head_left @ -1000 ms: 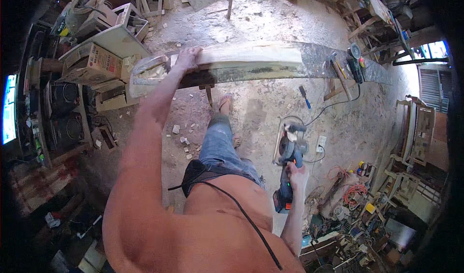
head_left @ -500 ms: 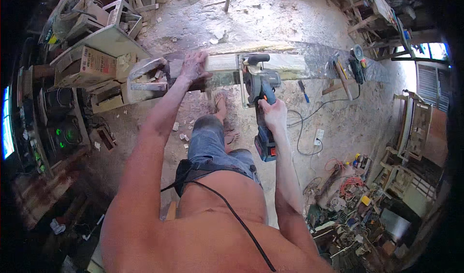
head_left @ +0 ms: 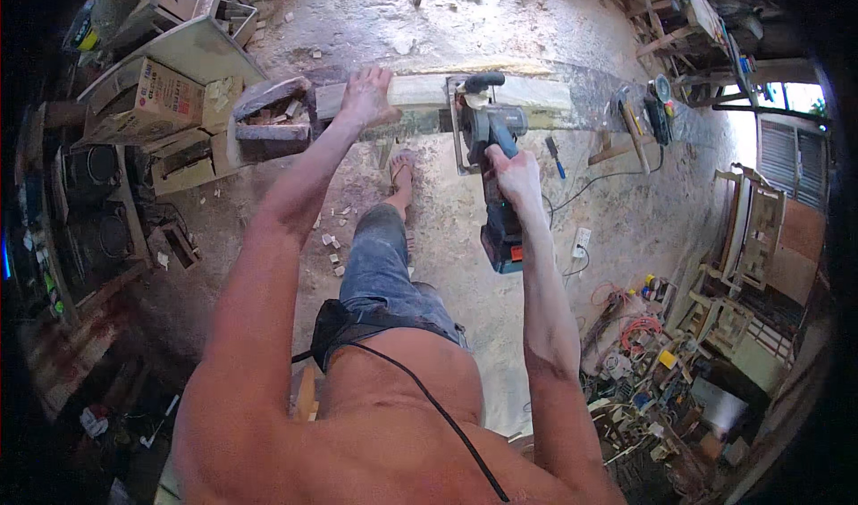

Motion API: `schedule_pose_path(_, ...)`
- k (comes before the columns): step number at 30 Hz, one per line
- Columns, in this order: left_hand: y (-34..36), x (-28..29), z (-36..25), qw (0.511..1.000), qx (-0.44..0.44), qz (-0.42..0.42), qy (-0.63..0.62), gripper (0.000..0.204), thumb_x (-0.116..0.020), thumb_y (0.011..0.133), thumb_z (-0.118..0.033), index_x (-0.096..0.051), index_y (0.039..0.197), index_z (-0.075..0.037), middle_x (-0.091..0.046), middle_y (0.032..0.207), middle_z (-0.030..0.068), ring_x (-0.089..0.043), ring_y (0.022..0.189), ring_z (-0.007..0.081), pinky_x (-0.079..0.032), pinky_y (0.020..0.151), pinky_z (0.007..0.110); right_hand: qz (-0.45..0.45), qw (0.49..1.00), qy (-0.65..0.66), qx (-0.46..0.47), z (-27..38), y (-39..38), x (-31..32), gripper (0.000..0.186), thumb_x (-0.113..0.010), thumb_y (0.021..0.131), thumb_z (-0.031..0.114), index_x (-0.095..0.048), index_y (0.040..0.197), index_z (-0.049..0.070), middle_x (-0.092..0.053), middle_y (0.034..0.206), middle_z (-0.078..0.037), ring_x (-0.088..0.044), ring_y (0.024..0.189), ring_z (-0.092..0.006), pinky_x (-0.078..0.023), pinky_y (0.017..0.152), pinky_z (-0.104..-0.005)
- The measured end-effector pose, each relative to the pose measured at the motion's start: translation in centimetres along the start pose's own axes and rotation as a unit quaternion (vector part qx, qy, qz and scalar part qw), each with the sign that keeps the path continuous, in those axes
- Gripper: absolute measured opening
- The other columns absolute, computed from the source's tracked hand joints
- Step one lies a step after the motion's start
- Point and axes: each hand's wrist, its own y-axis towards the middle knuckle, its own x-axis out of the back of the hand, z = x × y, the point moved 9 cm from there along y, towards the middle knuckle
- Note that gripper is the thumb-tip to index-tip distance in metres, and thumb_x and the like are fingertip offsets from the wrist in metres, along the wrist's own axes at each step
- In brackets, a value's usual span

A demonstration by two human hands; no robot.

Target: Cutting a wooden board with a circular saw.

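A pale wooden board [head_left: 420, 92] lies lengthwise across a narrow bench [head_left: 597, 103]. My left hand [head_left: 368, 99] rests over the board's left part, fingers stretched out and thumb apart. My right hand [head_left: 517, 179] is wrapped round the rear handle of a cordless circular saw [head_left: 500, 126]. The saw's flat metal base plate [head_left: 457, 134] straddles the board and sticks out past its near edge. At the saw's lower end hangs a dark battery [head_left: 502, 248]. The blade and the spot where it meets the wood are hidden beneath the saw's body.
An open wooden box [head_left: 273, 132] holds offcuts at the bench's left. Toward its right end lie a hammer-like tool [head_left: 633, 130] and an angle grinder [head_left: 660, 112]. A blue-handled tool [head_left: 556, 158], a power strip [head_left: 581, 241] and a cable lie on the floor. Cardboard boxes [head_left: 165, 98] stand left.
My view has shifted slightly. Both hands and the saw are a little further right and farther from my body. My right hand still grips the saw; the left stays on the board.
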Motion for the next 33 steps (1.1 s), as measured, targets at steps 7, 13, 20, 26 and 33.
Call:
schedule_pose_path(7, 0.0, -0.1, -1.4, 0.999, 0.002, -0.037, -0.014, 0.084, -0.088, 0.074, -0.062, -0.063, 0.134, -0.01, -0.07, 0.127, 0.0111, -0.065, 0.129, 0.027, -0.047, 0.108, 0.049, 0.01, 0.999, 0.005, -0.043, 0.5, 0.0, -0.7, 0.066, -0.068, 0.088, 0.053, -0.075, 0.088, -0.012, -0.073, 0.087, -0.037, -0.078, 0.093, -0.0484, -0.058, 0.085, -0.0541)
schedule_pose_path(13, -0.1, -0.4, -1.9, 1.0, 0.004, -0.03, -0.008, 0.082, -0.089, 0.072, -0.061, -0.064, 0.132, -0.011, -0.071, 0.126, 0.0095, -0.067, 0.126, 0.026, -0.048, 0.107, 0.048, -0.02, 0.999, 0.003, -0.026, 0.6, 1.7, -0.1, 0.057, -0.074, 0.087, 0.047, -0.067, 0.063, -0.004, -0.063, 0.058, -0.01, -0.064, 0.055, -0.0212, -0.05, 0.055, -0.0417)
schedule_pose_path(20, -0.1, -0.4, -1.8, 0.999, 0.001, -0.044, -0.001, 0.081, -0.09, 0.069, -0.059, -0.064, 0.129, -0.011, -0.071, 0.124, 0.0089, -0.068, 0.122, 0.026, -0.048, 0.102, 0.047, -0.01, 0.999, -0.006, -0.036, 2.4, 3.0, 0.3, 0.057, -0.074, 0.086, 0.046, -0.07, 0.067, -0.007, -0.064, 0.058, -0.013, -0.066, 0.055, -0.023, -0.051, 0.058, -0.0423)
schedule_pose_path(26, -0.1, -0.8, -1.3, 1.0, -0.001, -0.013, -0.024, 0.09, -0.092, 0.068, -0.062, -0.065, 0.135, -0.007, -0.072, 0.124, 0.0112, -0.068, 0.123, 0.0273, -0.046, 0.106, 0.047, 0.002, 1.0, -0.017, -0.019, 5.6, 4.5, 1.0, 0.057, -0.075, 0.086, 0.047, -0.072, 0.068, -0.007, -0.066, 0.057, -0.014, -0.067, 0.055, -0.0251, -0.053, 0.06, -0.0421)
schedule_pose_path(33, -0.1, 0.2, -1.6, 0.999, -0.005, -0.039, -0.03, 0.086, -0.091, 0.069, -0.058, -0.065, 0.133, -0.007, -0.072, 0.123, 0.0109, -0.067, 0.124, 0.0272, -0.046, 0.107, 0.047, 0.005, 0.999, -0.031, -0.005, 6.8, 8.6, 1.2, 0.054, -0.076, 0.087, 0.045, -0.073, 0.069, -0.006, -0.067, 0.059, -0.014, -0.067, 0.055, -0.0254, -0.054, 0.06, -0.0423)
